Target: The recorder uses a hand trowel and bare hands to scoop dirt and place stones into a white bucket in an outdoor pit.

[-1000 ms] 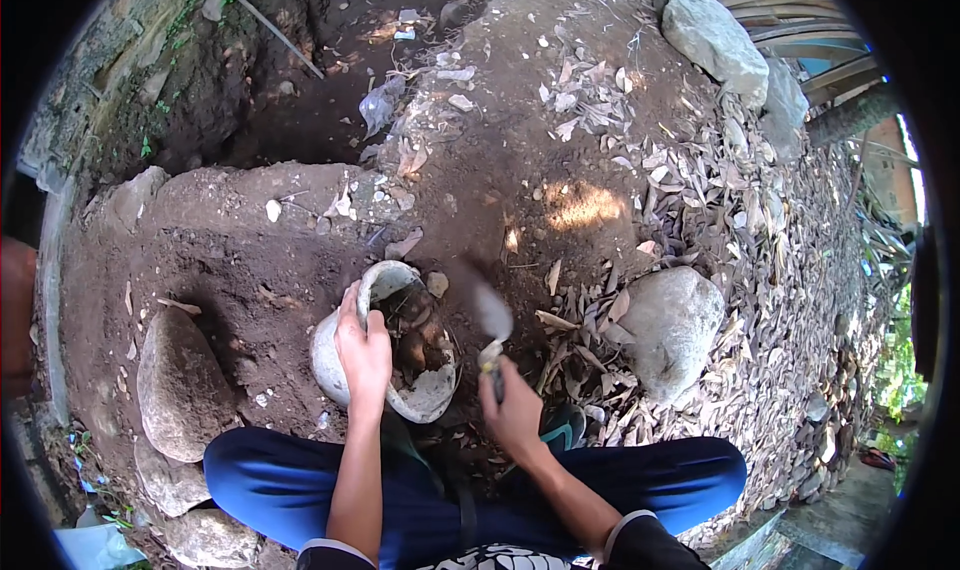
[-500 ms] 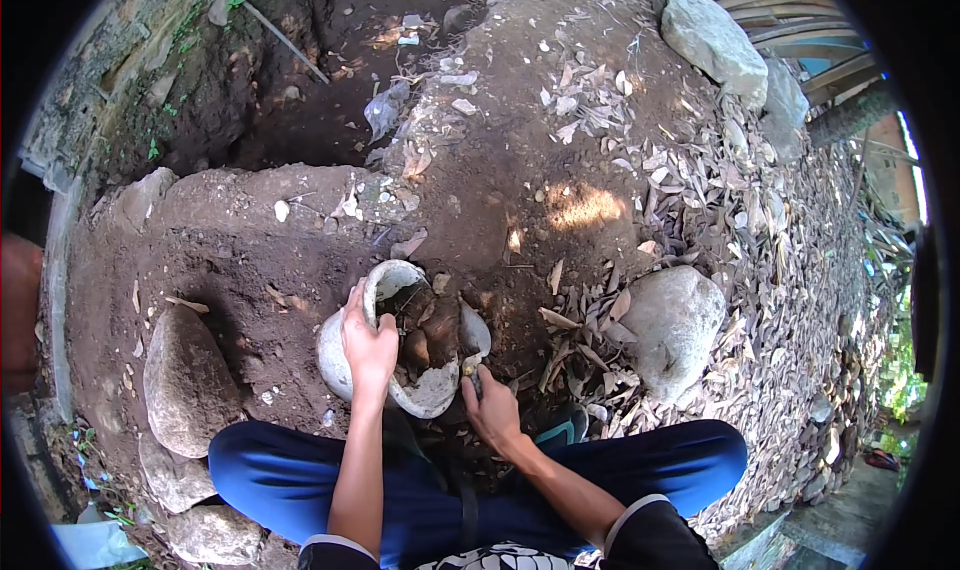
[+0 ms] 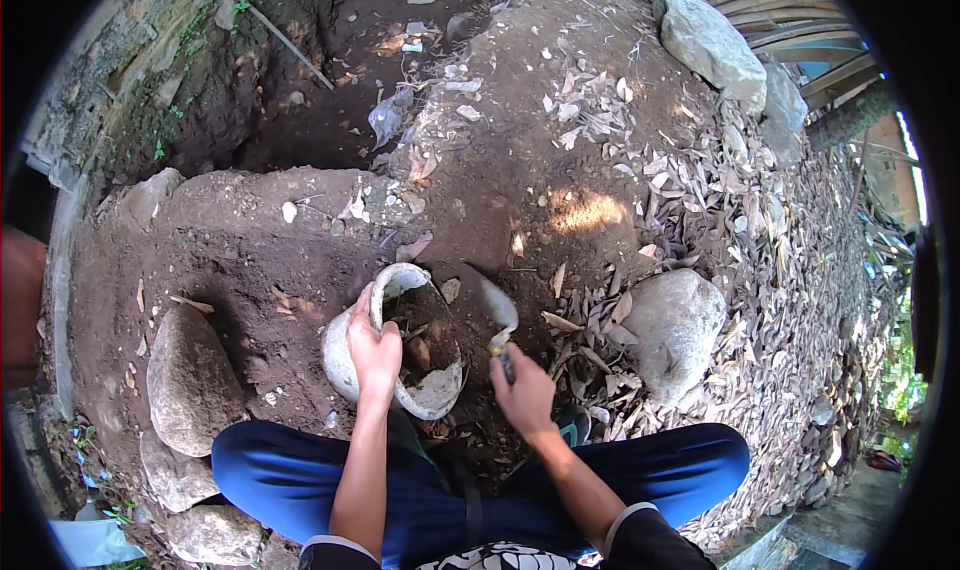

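The round pale-grey pot [image 3: 440,394] rests on bare soil [image 3: 285,325] before the person, a little left of the middle, its wall clasped by the fingers of the left hand [image 3: 376,358]. Those fingers lie along the outer left side while the thumb reaches over the rim toward the mouth, so the wall sits between them. The right hand [image 3: 526,386], to the right of the pot, has its fingers curled closed round the dark handle of a trowel [image 3: 497,308]. The blade points far and left, just beside the pot's right edge; it is blurred, and whether it touches the soil cannot be told.

Inside the pot lie dark, loose matter and brownish pieces, too shaded to name. Its rim is ragged on the near right, and a small tan stone [image 3: 450,290] lies just beyond its far right edge. The person's blue trousers [image 3: 640,475] spread to both sides on the near side of the pot, with a teal-edged sandal [image 3: 574,430] by the right forearm.

Farther out, a tall rounded rock [image 3: 190,385] stands to the left and a pale boulder [image 3: 678,332] to the right, among dry leaves [image 3: 690,195]. On the far left, crumpled plastic [image 3: 390,118] lies at the edge of a dug pit [image 3: 290,135].
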A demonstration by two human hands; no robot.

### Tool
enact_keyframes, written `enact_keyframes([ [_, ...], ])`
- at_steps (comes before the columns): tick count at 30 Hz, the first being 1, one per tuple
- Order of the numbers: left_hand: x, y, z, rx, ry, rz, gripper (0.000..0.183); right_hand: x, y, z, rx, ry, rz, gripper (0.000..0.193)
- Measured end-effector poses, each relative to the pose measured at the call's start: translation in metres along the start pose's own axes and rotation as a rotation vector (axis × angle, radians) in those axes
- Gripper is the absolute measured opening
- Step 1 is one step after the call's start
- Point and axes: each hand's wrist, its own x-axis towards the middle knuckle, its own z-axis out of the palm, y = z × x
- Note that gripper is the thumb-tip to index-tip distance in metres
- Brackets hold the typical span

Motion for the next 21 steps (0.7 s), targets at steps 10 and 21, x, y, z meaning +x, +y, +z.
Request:
enact_keyframes([
  [10,0.011,0.002,0.011,0.021,0.034,-0.053,0.06,0.001,0.013,0.014,0.169,-0.192,0.044,0.029],
  [21,0.006,0.008,-0.003,-0.115,-0.001,-0.024,0.057,-0.007,-0.009,0.009,0.322,-0.142,0.133,0.035],
])
